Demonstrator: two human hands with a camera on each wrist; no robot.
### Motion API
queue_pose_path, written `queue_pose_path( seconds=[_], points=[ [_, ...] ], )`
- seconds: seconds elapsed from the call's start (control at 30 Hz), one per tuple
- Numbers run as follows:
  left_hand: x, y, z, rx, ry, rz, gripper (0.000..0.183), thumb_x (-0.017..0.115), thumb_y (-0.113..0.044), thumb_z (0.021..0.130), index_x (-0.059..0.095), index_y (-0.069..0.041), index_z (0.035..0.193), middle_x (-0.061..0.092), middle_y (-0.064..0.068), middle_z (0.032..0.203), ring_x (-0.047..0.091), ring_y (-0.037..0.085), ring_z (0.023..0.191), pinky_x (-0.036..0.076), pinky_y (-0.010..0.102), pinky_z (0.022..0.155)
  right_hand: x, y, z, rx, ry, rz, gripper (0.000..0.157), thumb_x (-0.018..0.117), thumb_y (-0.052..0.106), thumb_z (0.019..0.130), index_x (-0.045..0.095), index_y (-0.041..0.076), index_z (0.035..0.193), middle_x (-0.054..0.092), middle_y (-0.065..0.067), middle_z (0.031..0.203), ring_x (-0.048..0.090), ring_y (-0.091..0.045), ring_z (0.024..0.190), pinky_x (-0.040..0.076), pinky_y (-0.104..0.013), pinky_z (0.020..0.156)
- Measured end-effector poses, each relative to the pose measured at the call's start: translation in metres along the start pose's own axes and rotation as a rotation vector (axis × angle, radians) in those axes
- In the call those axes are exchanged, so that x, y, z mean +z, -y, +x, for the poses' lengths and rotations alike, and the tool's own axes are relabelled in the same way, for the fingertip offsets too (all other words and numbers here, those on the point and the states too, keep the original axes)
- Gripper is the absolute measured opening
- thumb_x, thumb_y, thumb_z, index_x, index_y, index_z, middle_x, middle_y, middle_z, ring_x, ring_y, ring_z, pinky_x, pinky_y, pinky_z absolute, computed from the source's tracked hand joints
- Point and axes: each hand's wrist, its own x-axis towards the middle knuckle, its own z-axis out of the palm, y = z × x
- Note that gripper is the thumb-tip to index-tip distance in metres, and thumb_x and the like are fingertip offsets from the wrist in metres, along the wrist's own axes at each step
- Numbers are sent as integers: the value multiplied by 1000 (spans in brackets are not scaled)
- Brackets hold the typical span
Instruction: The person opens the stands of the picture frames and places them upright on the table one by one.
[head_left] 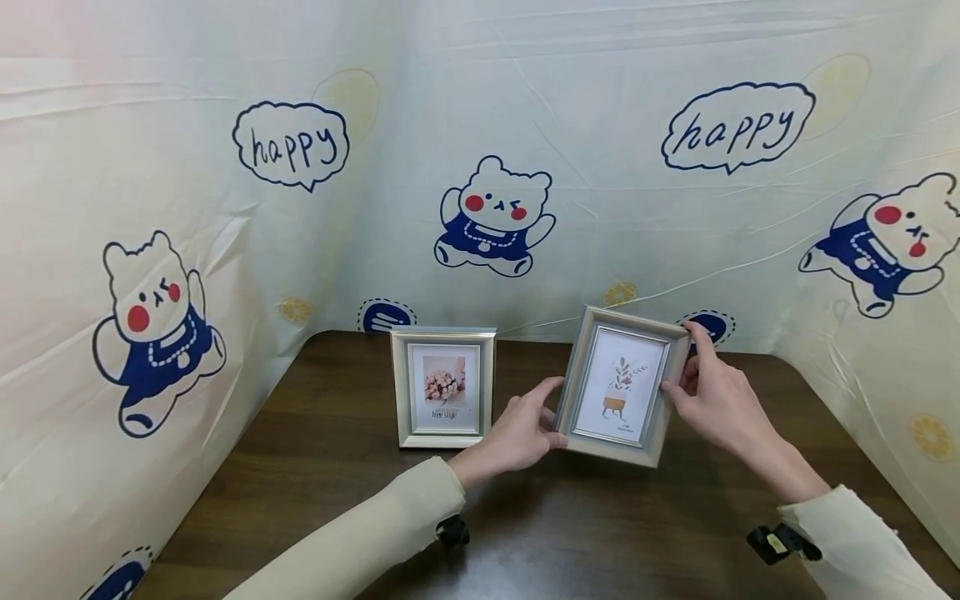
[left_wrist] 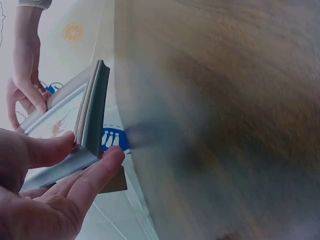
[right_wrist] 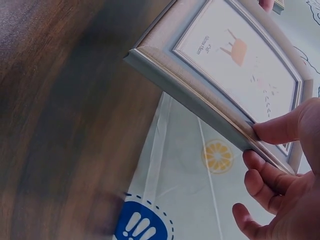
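Note:
Both hands hold a silver-beige picture frame [head_left: 622, 385] with a potted-plant print, tilted and lifted off the dark table. My left hand [head_left: 522, 427] pinches its lower left edge, thumb on the front and fingers behind, as the left wrist view shows with the frame's corner [left_wrist: 95, 125] between them. At the upper right edge my right hand [head_left: 716, 396] grips the frame, its thumb on the front border; in the right wrist view the fingers curl beneath the frame's side [right_wrist: 200, 107]. A second picture frame [head_left: 444, 387] with a pink flower print stands upright just left of my left hand.
The dark wooden table [head_left: 315, 467] extends under both arms. A pale curtain [head_left: 600, 75] printed with bears and "happy" bubbles hangs behind the table and along both sides. Black straps circle both wrists at the cuffs.

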Motion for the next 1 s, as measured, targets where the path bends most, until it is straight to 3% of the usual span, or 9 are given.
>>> queue_pose_path(
  seconds=[0.2, 0.37, 0.63, 1.0],
  points=[
    [-3, 2, 4, -18, 14, 0, 82, 82, 3, 89, 41, -7, 159, 79, 11, 99, 75, 15, 91, 59, 33, 81, 3, 0, 0, -4, -13, -3, 93, 80, 2, 88, 23, 3, 162, 63, -9, 85, 53, -18, 59, 43, -31, 50],
    [-5, 3, 6, -19, 28, 6, 78, 81, 2, 90, 43, -6, 158, 79, 12, 100, 75, 16, 90, 59, 31, 74, 4, 0, 0, 1, -14, -3, 93, 81, 3, 88, 24, 3, 162, 63, -9, 85, 53, -18, 59, 43, -31, 49],
    [-6, 2, 7, -25, 36, 88, 70, 82, -1, 91, 47, -8, 150, 79, 12, 100, 76, 15, 89, 58, 31, 74, 7, 2, 0, 1, -26, -5, 94, 81, 3, 88, 24, 2, 162, 64, -8, 84, 52, -18, 58, 42, -31, 49],
    [-2, 7, 11, -51, 39, 109, 64, 81, -2, 92, 48, -6, 147, 79, 9, 96, 75, 14, 85, 58, 32, 74, 13, 2, -1, -34, -67, -44, 91, 82, 3, 85, 29, 2, 160, 64, -5, 81, 51, -16, 57, 42, -32, 51]
  ],
)
